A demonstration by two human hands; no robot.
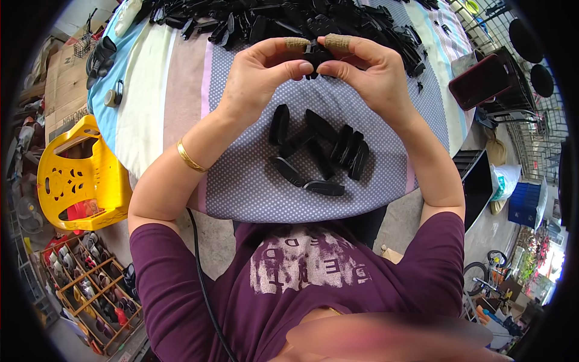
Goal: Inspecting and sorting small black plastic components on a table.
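My left hand point(260, 73) and my right hand point(375, 73) meet over the far half of the table. Between their thumbs and index fingers they pinch a small black plastic piece point(312, 55), partly hidden by the fingertips. Each index fingertip wears a tan knitted finger cover. Nearer to me, several long black plastic pieces point(321, 128) with rounded ends lie in a loose group on the dotted cloth point(247, 193). Just beyond my hands spreads a big heap of similar black parts point(289, 24).
A yellow plastic chair point(111, 181) stands left of the table, above a wooden shoe rack point(90, 289). A roll of tape point(111, 96) lies on the table's left side. At the right edge is a dark red phone point(479, 82). A black cable point(198, 259) hangs beside my left arm.
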